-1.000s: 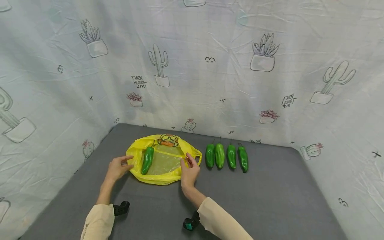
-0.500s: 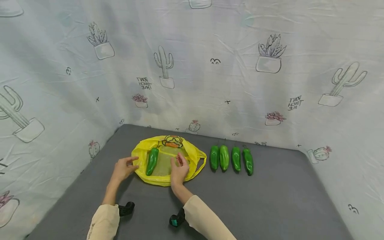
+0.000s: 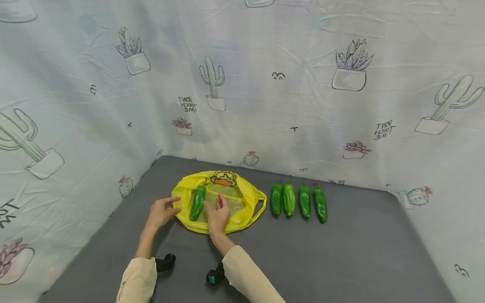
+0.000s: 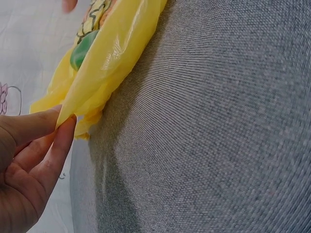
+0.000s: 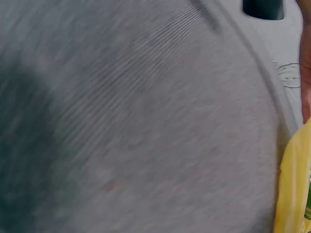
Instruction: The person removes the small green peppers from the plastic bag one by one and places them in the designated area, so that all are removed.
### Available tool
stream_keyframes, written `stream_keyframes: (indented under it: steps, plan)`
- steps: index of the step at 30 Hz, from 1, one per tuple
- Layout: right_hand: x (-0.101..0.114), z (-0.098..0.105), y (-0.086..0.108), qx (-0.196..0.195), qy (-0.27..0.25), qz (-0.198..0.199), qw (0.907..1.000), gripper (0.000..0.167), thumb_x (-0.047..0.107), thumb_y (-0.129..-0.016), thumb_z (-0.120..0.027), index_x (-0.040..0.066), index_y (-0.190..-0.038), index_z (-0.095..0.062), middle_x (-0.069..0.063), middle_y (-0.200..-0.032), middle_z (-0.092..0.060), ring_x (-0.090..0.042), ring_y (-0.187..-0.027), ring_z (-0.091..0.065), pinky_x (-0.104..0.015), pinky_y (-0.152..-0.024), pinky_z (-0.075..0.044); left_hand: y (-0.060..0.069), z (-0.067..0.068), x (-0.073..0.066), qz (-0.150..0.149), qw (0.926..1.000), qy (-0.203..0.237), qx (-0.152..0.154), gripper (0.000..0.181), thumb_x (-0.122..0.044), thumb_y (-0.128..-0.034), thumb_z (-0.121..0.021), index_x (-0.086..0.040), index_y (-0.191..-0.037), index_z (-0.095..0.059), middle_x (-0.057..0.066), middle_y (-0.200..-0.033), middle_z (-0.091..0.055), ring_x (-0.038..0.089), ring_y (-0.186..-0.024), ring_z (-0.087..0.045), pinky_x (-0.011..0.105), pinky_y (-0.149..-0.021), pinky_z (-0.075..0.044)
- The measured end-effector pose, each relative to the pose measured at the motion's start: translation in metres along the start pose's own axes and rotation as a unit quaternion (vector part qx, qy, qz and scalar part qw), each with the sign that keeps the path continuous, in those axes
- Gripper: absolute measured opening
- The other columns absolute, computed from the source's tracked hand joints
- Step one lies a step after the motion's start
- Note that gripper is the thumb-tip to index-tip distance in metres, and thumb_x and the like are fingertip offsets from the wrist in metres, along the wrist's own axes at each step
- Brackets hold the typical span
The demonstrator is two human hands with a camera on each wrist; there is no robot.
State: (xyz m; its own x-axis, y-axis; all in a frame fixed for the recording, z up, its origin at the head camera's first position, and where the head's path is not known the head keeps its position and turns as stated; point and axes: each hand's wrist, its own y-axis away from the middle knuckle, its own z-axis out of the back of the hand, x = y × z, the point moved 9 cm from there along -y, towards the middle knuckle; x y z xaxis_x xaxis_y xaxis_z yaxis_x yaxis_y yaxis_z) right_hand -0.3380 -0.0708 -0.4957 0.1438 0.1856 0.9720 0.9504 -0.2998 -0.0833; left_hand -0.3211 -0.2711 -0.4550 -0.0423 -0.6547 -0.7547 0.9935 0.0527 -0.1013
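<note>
A yellow plastic bag (image 3: 197,227) lies spread with its mouth up on the grey table. Inside it, toward the left, rests a long green pepper (image 3: 198,204); its end peeks out in the left wrist view. My left hand (image 3: 161,213) pinches the bag's left rim between thumb and fingers, which the left wrist view shows closely. Over the bag's opening is my right hand (image 3: 218,216), its thumb and fingers spread apart with nothing between them, just right of the pepper. The right wrist view shows mostly table, so the right fingers are hidden there.
Several green peppers (image 3: 289,200) lie in a row to the right of the bag, stems away from me. Behind the table hangs a pale curtain (image 3: 242,105) printed with cacti. Grey tabletop (image 3: 341,252) stretches to the right and in front.
My right hand has left the bag's right rim and moved left over the opening toward the pepper inside. The left hand stays on the rim. The head view has shifted slightly.
</note>
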Motion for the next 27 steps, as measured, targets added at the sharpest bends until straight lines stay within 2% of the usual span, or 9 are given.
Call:
stream_keyframes:
  steps: [6,10,14,20,27]
  plan:
    - [-0.004,-0.005,0.005,0.047,0.071,0.003,0.9963,0.069,0.005,-0.075,-0.081,-0.002,-0.136,-0.051,-0.021,-0.131,-0.054,-0.035,-0.123,-0.051,-0.043,-0.102,-0.042,0.001,0.0,0.001,0.003,1.0,0.001,-0.002,0.04,0.001,-0.0865,-0.067,0.011,-0.124,-0.058,0.033,-0.111,-0.061,0.041,-0.095,-0.065,0.036,-0.065,-0.055]
    - [-0.001,-0.009,0.006,0.065,0.117,0.05,0.9898,0.07,0.006,-0.072,-0.083,-0.004,-0.134,-0.052,-0.022,-0.124,-0.056,-0.036,-0.116,-0.054,-0.044,-0.098,-0.045,0.002,0.001,0.0,0.002,1.0,0.001,-0.001,0.039,0.001,-0.0867,-0.066,0.011,-0.124,-0.058,0.034,-0.116,-0.059,0.042,-0.097,-0.065,0.04,-0.068,-0.056]
    - [0.0,-0.013,0.008,0.071,0.153,0.082,0.9821,0.069,0.008,-0.072,-0.084,-0.005,-0.132,-0.053,-0.022,-0.121,-0.058,-0.035,-0.111,-0.056,-0.045,-0.093,-0.048,0.002,0.002,-0.001,0.003,1.0,0.001,0.0,0.04,0.001,-0.0867,-0.067,0.011,-0.124,-0.058,0.035,-0.12,-0.056,0.044,-0.099,-0.063,0.044,-0.073,-0.056]
    - [0.001,-0.02,0.01,0.08,0.188,0.093,0.9746,0.069,0.017,-0.074,-0.082,-0.004,-0.133,-0.052,-0.02,-0.125,-0.057,-0.034,-0.114,-0.055,-0.047,-0.095,-0.046,0.001,0.002,0.0,0.002,1.0,0.0,-0.003,0.04,0.001,-0.0868,-0.067,0.012,-0.124,-0.058,0.036,-0.12,-0.056,0.044,-0.099,-0.063,0.043,-0.071,-0.056]
    - [0.004,-0.024,0.01,0.073,0.213,0.089,0.9703,0.065,0.006,-0.075,-0.075,-0.007,-0.134,-0.05,-0.021,-0.127,-0.056,-0.035,-0.116,-0.054,-0.048,-0.097,-0.044,0.001,0.001,0.004,0.009,0.9999,0.008,0.0,0.04,0.001,-0.0874,-0.066,0.011,-0.125,-0.057,0.036,-0.123,-0.054,0.046,-0.105,-0.06,0.047,-0.077,-0.055]
